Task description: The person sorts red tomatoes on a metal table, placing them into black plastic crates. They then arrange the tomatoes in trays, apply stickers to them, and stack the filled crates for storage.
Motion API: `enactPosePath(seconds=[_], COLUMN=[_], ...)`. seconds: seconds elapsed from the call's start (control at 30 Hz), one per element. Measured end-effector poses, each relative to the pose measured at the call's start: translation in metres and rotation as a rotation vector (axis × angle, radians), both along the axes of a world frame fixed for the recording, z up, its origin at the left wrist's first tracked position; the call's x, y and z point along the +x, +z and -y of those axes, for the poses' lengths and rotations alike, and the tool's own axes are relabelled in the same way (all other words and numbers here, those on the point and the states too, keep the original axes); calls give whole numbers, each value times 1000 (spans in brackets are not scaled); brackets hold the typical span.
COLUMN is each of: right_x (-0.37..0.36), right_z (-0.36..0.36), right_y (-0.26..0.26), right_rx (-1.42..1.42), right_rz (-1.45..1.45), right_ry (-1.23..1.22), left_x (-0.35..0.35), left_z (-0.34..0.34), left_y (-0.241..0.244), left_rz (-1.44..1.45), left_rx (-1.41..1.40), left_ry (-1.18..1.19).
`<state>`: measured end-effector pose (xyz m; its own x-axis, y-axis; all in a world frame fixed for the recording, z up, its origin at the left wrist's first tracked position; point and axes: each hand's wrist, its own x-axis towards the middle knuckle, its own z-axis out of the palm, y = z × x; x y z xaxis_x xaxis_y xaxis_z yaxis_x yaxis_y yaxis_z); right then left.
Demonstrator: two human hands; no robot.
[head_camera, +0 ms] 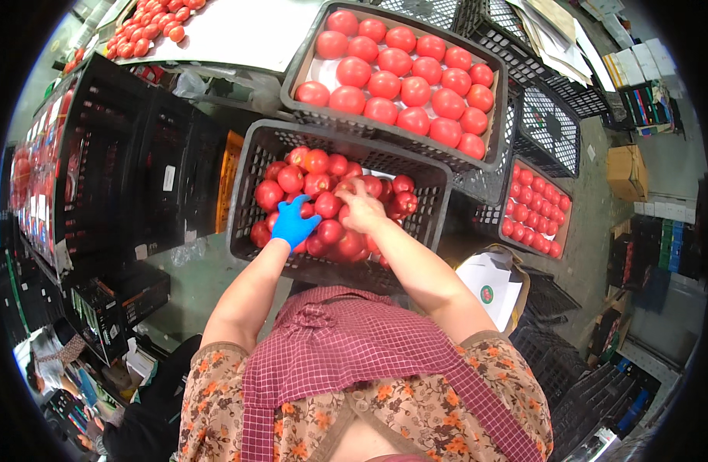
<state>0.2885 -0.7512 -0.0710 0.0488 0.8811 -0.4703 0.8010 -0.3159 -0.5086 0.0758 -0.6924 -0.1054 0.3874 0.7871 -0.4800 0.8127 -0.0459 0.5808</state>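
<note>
Before me a black plastic crate [238, 190] holds a loose heap of red tomatoes [328, 205]. My left hand [296, 224], in a blue glove, reaches into the crate's left half. Its thumb and fingers are spread around a tomato [306, 211]; a firm hold cannot be made out. Bare, my right hand [362, 209] rests on tomatoes near the middle of the heap, fingers bent over them. Whether it grips one is hidden. Just beyond, a second black crate [290, 72] carries tomatoes [414, 91] set out in rows on a lined tray.
Tall stacked black crates [175, 156] stand at left, beside an orange crate [230, 179]. A white tabletop [244, 32] bears small tomatoes [152, 26]. At right are another tomato tray [536, 208], a cardboard box [626, 172] and a paper-filled bag [492, 283]. Another person [48, 358] is at lower left.
</note>
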Motion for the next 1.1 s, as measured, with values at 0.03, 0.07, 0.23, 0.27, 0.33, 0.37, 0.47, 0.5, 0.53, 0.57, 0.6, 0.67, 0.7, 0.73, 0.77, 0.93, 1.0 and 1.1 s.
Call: enactPosePath(seconds=[0.03,0.07,0.23,0.27,0.33,0.37,0.47,0.5,0.53,0.57,0.6,0.67,0.7,0.73,0.77,0.93,1.0,1.1], right_x=[-2,-1,13,15,23,27,28,31,33,37,44,55,54,54,93,47,53,74], right_z=[6,18,79,94,121,132,149,155,161,170,176,194,210,219,257,232,232,236], right_y=[7,-4,12,18,26,26,61,67,66,59,40,-8,-31,-44,-91,-42,-44,-59], right_rx=[-29,45,-124,-133,-64,13,420,517,513,508,495,372,297,341,289,391,387,457], right_rz=[24,52,-12,21,62,70,459,567,609,649,546,225,155,161,78,-323,-268,262], right_ry=[-16,-45,-164,-163,-144,-131,-281,-354,-436,-517,-581,-657,-806,-803,-833,-947,-939,-631], left_x=[-1,2,2,3,-5,-10,-53,-73,-93,-110,-127,-169,-166,-165,-146,-150,-147,-160], left_z=[5,12,48,52,50,45,12,4,-2,-6,-3,-8,-10,-12,-13,-14,-15,-22], left_y=[10,22,10,31,37,40,111,106,102,98,76,20,19,9,24,39,34,23], left_rz=[2,67,258,395,418,427,354,274,199,124,143,180,182,56,134,142,183,202], left_rx=[-35,-12,-287,-326,-280,-255,610,744,763,781,595,262,169,193,172,212,188,106], left_ry=[-19,-69,-386,-354,-344,-338,-205,-66,21,111,157,274,313,299,305,345,342,203])
